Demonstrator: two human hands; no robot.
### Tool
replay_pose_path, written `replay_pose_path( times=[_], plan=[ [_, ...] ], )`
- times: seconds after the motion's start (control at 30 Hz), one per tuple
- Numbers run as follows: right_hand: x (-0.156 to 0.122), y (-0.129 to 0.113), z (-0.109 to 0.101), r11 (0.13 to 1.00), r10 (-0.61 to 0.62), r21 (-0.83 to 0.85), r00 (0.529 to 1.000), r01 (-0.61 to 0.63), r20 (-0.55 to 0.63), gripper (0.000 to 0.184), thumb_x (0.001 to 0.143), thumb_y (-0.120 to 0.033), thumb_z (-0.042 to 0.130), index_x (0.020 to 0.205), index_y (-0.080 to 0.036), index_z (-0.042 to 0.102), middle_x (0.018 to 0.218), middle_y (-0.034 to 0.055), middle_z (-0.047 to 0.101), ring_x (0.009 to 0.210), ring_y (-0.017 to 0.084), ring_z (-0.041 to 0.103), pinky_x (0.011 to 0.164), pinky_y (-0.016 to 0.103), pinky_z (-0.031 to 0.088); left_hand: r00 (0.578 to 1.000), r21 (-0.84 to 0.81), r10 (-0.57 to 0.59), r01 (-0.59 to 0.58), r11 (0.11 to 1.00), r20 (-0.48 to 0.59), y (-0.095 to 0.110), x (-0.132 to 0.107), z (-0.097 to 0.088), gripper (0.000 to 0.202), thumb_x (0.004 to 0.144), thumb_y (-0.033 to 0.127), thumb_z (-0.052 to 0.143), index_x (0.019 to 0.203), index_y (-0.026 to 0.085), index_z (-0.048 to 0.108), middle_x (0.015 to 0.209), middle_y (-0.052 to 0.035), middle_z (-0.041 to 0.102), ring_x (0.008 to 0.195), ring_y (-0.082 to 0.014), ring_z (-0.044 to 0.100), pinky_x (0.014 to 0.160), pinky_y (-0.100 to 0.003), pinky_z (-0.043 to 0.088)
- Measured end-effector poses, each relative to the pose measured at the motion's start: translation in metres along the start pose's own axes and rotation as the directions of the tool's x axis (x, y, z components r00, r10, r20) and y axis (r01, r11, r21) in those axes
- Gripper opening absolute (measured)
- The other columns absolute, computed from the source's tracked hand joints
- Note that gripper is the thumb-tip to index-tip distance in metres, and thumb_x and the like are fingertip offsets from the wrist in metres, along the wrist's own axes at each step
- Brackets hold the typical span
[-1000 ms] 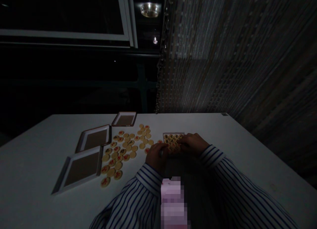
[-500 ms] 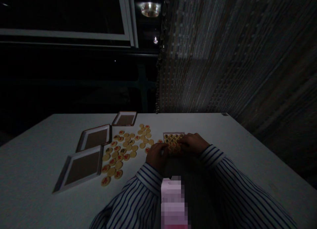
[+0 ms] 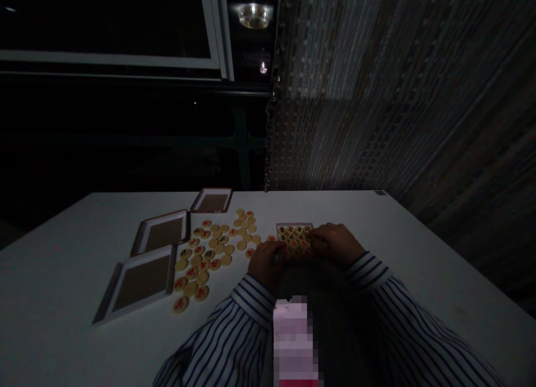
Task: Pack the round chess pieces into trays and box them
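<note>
A small tray packed with round yellow game discs marked red and black sits on the white table. My left hand rests curled at the tray's near left corner. My right hand lies over the tray's right side with its fingers bent onto the discs. Whether either hand pinches a disc is hidden in the dim light. Several loose discs lie scattered to the left of my hands. Both sleeves are blue-striped.
Three empty shallow trays lie in a diagonal row on the left. A beaded curtain hangs behind the table. A dark window fills the back left. A blurred pink object sits at my chest.
My right hand has shifted slightly to the right along the tray. The left hand stays at the tray's corner.
</note>
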State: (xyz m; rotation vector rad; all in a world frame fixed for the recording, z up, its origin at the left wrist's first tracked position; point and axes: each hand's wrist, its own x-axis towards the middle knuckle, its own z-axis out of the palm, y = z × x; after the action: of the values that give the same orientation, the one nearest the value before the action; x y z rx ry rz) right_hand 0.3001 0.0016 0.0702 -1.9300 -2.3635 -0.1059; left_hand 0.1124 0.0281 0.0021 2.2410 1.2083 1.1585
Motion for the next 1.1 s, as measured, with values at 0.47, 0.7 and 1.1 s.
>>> replay_pose_path(
  times=[0.47, 0.7, 1.1],
  plan=[
    [-0.019, 0.019, 0.041, 0.924, 0.305, 0.274, 0.946, -0.266, -0.111, 0.037, 0.078, -0.026, 0.037, 0.107, -0.013, 0.055, 0.100, 0.0091, 0.063, 0.083, 0.016, 0.059, 0.073, 0.026, 0.044, 0.992, 0.103, 0.095, -0.103, 0.989, 0.079, -0.002, -0.006, 0.004, 0.017, 0.076, 0.018, 0.048, 0.089, 0.018, 0.057, 0.088, -0.0063, 0.060, 0.086, -0.0174, 0.054, 0.077, -0.033, 0.046],
    [-0.017, 0.022, 0.052, 0.907, 0.261, 0.353, 0.964, -0.229, -0.044, 0.035, 0.081, -0.028, 0.034, 0.105, -0.018, 0.056, 0.091, 0.0058, 0.066, 0.077, 0.016, 0.061, 0.065, 0.023, 0.046, 0.992, 0.121, 0.046, -0.061, 0.991, 0.119, -0.003, -0.011, 0.008, 0.026, 0.071, 0.017, 0.053, 0.096, 0.017, 0.055, 0.094, -0.0076, 0.057, 0.088, -0.0182, 0.053, 0.077, -0.034, 0.047],
    [-0.017, 0.022, 0.052, 0.914, 0.182, 0.374, 0.983, -0.154, -0.039, 0.036, 0.081, -0.024, 0.033, 0.106, -0.017, 0.057, 0.095, 0.0060, 0.066, 0.081, 0.016, 0.061, 0.067, 0.024, 0.046, 0.991, 0.119, 0.042, -0.057, 0.991, 0.126, -0.001, -0.011, 0.005, 0.031, 0.067, 0.011, 0.054, 0.098, 0.015, 0.053, 0.097, -0.0091, 0.056, 0.091, -0.0190, 0.053, 0.079, -0.035, 0.047]
  ],
)
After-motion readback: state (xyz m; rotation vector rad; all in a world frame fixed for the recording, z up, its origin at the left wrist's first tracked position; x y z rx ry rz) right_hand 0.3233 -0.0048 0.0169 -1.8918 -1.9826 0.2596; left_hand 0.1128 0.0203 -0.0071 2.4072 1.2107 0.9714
